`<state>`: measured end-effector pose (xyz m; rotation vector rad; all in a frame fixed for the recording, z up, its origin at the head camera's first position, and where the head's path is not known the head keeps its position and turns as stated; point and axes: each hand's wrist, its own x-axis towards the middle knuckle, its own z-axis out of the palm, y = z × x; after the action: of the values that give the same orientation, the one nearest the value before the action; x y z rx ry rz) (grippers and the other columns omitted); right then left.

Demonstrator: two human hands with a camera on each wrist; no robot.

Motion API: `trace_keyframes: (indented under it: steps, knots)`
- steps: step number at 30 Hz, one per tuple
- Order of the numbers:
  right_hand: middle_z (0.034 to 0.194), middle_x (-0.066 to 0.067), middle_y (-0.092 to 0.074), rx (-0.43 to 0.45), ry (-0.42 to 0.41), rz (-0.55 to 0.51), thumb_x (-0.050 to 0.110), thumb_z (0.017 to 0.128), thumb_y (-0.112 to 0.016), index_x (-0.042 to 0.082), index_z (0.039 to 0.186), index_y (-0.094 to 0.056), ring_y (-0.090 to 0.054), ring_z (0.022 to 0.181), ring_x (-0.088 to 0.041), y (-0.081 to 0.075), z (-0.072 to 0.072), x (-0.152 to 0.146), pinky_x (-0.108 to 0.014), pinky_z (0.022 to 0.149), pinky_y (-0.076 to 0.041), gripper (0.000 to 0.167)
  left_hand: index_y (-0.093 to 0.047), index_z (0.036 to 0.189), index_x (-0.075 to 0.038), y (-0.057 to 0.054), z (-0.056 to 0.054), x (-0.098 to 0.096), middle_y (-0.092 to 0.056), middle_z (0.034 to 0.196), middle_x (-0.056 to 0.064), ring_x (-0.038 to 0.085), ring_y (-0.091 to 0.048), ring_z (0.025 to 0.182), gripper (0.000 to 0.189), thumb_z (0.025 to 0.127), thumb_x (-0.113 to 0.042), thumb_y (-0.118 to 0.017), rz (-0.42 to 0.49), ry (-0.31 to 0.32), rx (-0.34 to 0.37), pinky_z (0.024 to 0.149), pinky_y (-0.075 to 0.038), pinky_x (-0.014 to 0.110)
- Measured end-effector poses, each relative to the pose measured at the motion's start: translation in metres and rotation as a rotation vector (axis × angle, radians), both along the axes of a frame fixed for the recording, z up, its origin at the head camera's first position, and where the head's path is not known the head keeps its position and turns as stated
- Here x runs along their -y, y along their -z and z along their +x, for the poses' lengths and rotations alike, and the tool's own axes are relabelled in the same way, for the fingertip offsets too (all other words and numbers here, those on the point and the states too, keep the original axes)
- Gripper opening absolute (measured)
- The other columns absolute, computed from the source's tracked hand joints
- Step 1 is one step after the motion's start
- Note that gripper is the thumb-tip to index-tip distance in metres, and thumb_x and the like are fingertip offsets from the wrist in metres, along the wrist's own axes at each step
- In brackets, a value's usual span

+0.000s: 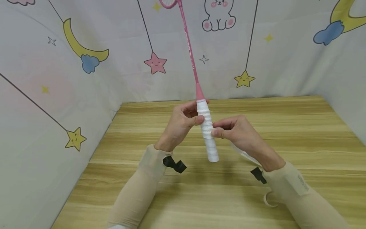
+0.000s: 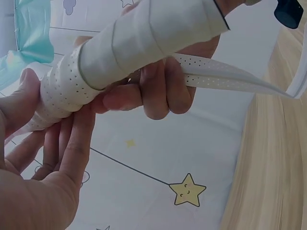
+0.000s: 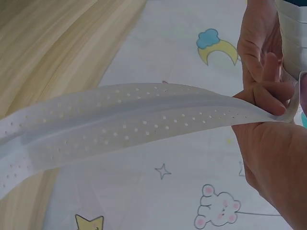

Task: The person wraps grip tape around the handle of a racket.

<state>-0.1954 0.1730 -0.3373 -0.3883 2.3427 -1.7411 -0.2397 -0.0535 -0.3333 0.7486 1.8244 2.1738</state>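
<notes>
A pink badminton racket (image 1: 189,47) stands tilted, its white handle (image 1: 212,151) pointing down toward me. My left hand (image 1: 180,122) grips the upper handle, thumb in front and fingers behind. Perforated white grip tape (image 2: 64,88) winds round that upper part, while the lower end shows a smooth white wrap without holes. At the edge of the winding, my right hand (image 1: 241,133) pinches the tape between thumb and fingers. From there the loose tape strip (image 3: 129,117) runs back past my right wrist, creased lengthwise in the right wrist view.
Below the hands is a wood-grain table (image 1: 217,197). A curtain (image 1: 114,19) printed with moons and stars closes off the back and sides. The tape's curled tail (image 1: 270,200) shows beside my right forearm. A teal thing (image 2: 33,33) appears at the left wrist view's edge.
</notes>
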Motion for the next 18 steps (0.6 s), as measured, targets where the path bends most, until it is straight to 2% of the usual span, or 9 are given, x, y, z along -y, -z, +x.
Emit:
trace_keyframes:
  steps: [4,8,10,12,13,15,18]
  knots:
    - [0.118,-0.004,-0.083,0.022,-0.053,-0.042,0.019,0.104,-0.077,-0.004,0.134,-0.074,-0.072,0.106,-0.010,0.002,-0.003,-0.001,-0.029,0.097,-0.059,0.038,-0.054,0.146,0.011,0.000,-0.001,-0.001,-0.073,0.105,-0.006,0.010,-0.067,0.096,0.120,0.060,-0.061,-0.096,0.037,0.007,0.063,0.085,-0.060,0.022]
    - [0.113,0.000,-0.083,0.029,-0.038,-0.064,0.013,0.102,-0.078,-0.008,0.132,-0.074,-0.073,0.104,-0.007,0.004,-0.005,0.000,-0.026,0.097,-0.058,0.037,-0.054,0.141,0.004,-0.001,-0.001,-0.002,-0.075,0.108,-0.005,0.009,-0.071,0.098,0.110,0.061,-0.056,-0.097,0.059,0.010,0.094,0.087,-0.061,0.023]
    - [0.112,0.000,-0.084,0.020,-0.008,-0.058,0.012,0.101,-0.079,-0.007,0.129,-0.075,-0.073,0.105,-0.006,0.004,-0.006,0.001,-0.025,0.096,-0.058,0.035,-0.054,0.142,0.005,-0.001,-0.001,-0.003,-0.075,0.109,-0.005,0.010,-0.073,0.100,0.090,0.077,-0.042,-0.097,0.052,0.005,0.079,0.089,-0.061,0.024]
    - [0.112,-0.001,-0.085,0.007,0.027,-0.043,0.012,0.099,-0.081,-0.006,0.127,-0.077,-0.073,0.104,-0.006,0.005,-0.006,0.003,-0.025,0.095,-0.058,0.033,-0.055,0.144,0.005,-0.002,0.000,-0.003,-0.075,0.112,-0.003,0.011,-0.073,0.102,0.068,0.093,-0.022,-0.089,0.034,-0.014,0.055,0.091,-0.061,0.025]
    - [0.112,-0.001,-0.085,0.003,0.048,-0.032,0.013,0.098,-0.082,-0.004,0.126,-0.078,-0.073,0.104,-0.007,0.005,-0.006,0.004,-0.026,0.095,-0.058,0.033,-0.055,0.145,0.005,-0.002,0.001,-0.004,-0.075,0.114,-0.001,0.012,-0.074,0.103,0.058,0.097,-0.013,-0.083,0.020,-0.028,0.039,0.093,-0.061,0.026]
    - [0.110,-0.002,-0.085,-0.005,0.089,-0.016,0.016,0.097,-0.084,-0.002,0.124,-0.080,-0.072,0.102,-0.009,0.006,-0.006,0.005,-0.027,0.093,-0.058,0.033,-0.056,0.147,0.003,-0.002,0.003,-0.006,-0.075,0.120,0.005,0.014,-0.073,0.106,0.050,0.100,0.002,-0.071,-0.020,-0.068,0.003,0.096,-0.060,0.028]
    - [0.109,-0.004,-0.085,-0.008,0.140,-0.006,0.019,0.095,-0.087,0.001,0.122,-0.082,-0.072,0.099,-0.011,0.006,-0.006,0.006,-0.028,0.091,-0.058,0.033,-0.059,0.151,-0.003,-0.002,0.005,-0.012,-0.074,0.126,0.014,0.014,-0.072,0.107,0.054,0.099,-0.002,-0.075,-0.113,-0.147,-0.061,0.096,-0.059,0.029]
